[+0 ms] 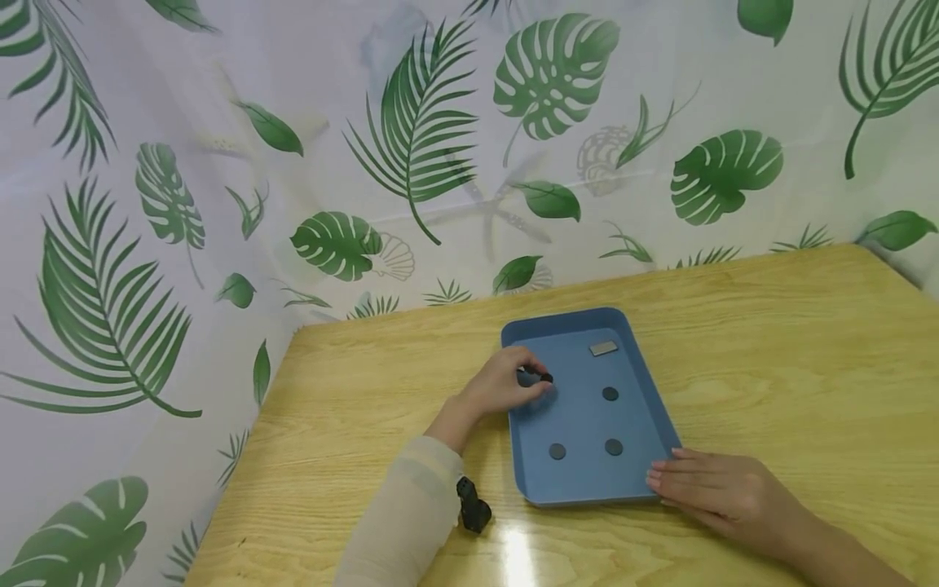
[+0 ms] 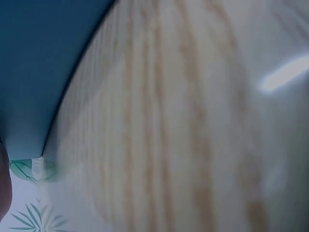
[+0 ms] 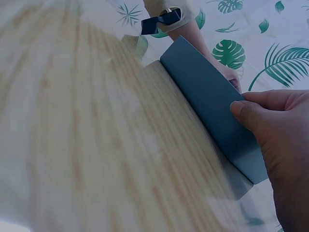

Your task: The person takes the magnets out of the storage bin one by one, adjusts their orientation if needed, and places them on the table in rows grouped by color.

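Note:
A blue tray (image 1: 565, 489) lies on a wooden table. Over its left side, my left hand (image 1: 506, 381) pinches a small black piece (image 1: 546, 377) between thumb and fingers; the fingers hide part of it, and I cannot tell its kind. Inside the tray are three dark round discs, one at the right (image 1: 610, 394), with a second disc (image 1: 614, 447) and a third disc (image 1: 557, 451) nearer the front. A grey rectangular block (image 1: 604, 349) lies near the back. My right hand (image 1: 722, 493) holds the front right corner, thumb (image 3: 248, 115) against the outer wall and a finger over the rim.
The wooden table (image 1: 367, 391) extends around the tray. A black device (image 1: 473, 507) is attached at the left sleeve (image 1: 411, 505). Behind and to the left hangs a white cloth (image 1: 308, 147) printed with green leaves. The left wrist view shows mostly tabletop (image 2: 159, 121) and the tray's wall (image 2: 43, 63).

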{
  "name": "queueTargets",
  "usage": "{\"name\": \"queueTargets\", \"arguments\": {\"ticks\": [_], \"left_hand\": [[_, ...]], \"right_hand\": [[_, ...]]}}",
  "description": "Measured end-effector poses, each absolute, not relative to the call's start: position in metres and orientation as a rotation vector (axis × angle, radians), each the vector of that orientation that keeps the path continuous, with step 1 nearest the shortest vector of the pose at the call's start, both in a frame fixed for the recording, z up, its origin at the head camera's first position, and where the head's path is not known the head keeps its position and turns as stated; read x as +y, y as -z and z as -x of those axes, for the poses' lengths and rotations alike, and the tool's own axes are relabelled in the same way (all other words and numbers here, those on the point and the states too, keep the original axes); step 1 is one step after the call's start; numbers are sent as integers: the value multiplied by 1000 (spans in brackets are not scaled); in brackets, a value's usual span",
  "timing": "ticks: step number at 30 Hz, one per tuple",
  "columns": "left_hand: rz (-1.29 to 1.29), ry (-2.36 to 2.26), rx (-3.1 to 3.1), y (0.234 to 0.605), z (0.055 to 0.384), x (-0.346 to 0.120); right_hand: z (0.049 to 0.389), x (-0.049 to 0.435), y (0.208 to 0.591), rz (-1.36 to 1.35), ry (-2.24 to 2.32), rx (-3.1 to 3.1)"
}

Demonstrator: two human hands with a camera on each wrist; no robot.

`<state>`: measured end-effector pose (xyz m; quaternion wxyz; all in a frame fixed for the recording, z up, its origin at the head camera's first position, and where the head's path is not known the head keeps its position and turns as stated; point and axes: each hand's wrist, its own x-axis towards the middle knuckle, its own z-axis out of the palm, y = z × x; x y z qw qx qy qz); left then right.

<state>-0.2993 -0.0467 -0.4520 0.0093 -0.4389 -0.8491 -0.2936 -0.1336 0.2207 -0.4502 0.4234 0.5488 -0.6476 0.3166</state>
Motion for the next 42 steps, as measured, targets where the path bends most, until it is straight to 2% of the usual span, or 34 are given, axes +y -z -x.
{"name": "queueTargets", "arguments": {"ticks": [15,30,42], "left_hand": [[1221,963,-2659,451,296,-54],[1025,1157,-2643,442,304,-81],[964,980,-2767,438,311,-106]], "right_hand": [[131,222,458,-1376,-802,-1653],[130,222,460,-1370,-744,-1641],[132,223,462,-1356,-687,-1636]]}}
